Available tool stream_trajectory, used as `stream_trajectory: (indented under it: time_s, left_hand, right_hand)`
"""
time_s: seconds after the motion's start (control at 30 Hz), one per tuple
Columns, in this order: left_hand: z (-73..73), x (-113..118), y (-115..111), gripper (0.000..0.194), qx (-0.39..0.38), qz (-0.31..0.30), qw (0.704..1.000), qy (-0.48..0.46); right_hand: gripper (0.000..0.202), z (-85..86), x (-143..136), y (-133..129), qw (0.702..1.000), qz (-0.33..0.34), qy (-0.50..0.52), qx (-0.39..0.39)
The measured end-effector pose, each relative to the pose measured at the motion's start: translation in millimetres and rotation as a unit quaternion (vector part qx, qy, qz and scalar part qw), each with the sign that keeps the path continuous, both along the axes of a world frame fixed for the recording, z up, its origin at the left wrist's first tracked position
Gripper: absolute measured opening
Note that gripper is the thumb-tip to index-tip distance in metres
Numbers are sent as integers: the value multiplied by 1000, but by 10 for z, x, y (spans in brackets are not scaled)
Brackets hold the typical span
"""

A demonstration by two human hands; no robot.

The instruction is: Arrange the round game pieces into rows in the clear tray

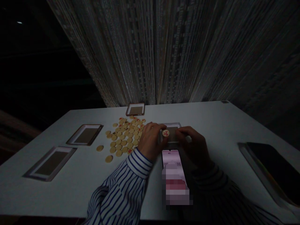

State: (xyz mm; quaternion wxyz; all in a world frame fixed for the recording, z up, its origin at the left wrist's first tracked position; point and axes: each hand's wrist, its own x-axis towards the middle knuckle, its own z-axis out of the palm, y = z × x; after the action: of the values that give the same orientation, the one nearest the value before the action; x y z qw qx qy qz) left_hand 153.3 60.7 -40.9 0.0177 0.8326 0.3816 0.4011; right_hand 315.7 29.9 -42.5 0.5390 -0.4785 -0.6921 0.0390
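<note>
Between thumb and index finger, my left hand [151, 139] pinches a round Chinese chess piece [165, 133] with a red character on its face. Just right of it, my right hand [195, 145] is closed, its fingertips bunched; whether anything is in them I cannot make out. Both hands are over a shallow tray [176, 124], whose sides they partly cover. A heap of pale wooden chess pieces [123, 137] spreads left of my left hand, some showing red or dark characters, many blank side up.
A lit phone [170, 156] lies below my hands. Shallow trays stand at the back [135, 103], the left [95, 135] and the near left [48, 178]. A dark flat case or book [272, 168] lies at right on the white table [215, 122]. A curtain [150, 56] hangs behind.
</note>
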Motion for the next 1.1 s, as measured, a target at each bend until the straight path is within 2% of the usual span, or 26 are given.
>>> stream_trajectory:
  time_s: [0.17,0.37,0.5,0.7,0.93,1.1]
  left_hand:
    - [-101,8,13,23,-2,10,1000,-5]
    - [-174,31,14,20,5,6,1000,-1]
    - [-181,49,-8,18,0,1,1000,-16]
    - [-175,56,-26,18,7,-25,999,-28]
    - [-172,53,-50,21,-24,-33,999,-29]
    - [-199,10,-73,23,-34,-38,997,-53]
  right_hand:
    - [12,39,42,57,997,42,25,-64]
    - [11,-66,75,76,993,69,34,-87]
    - [11,-91,51,39,980,106,94,-142]
    - [7,-94,47,50,963,142,141,-184]
    - [8,-94,29,50,949,166,172,-207]
    - [8,-83,37,49,949,162,170,-211]
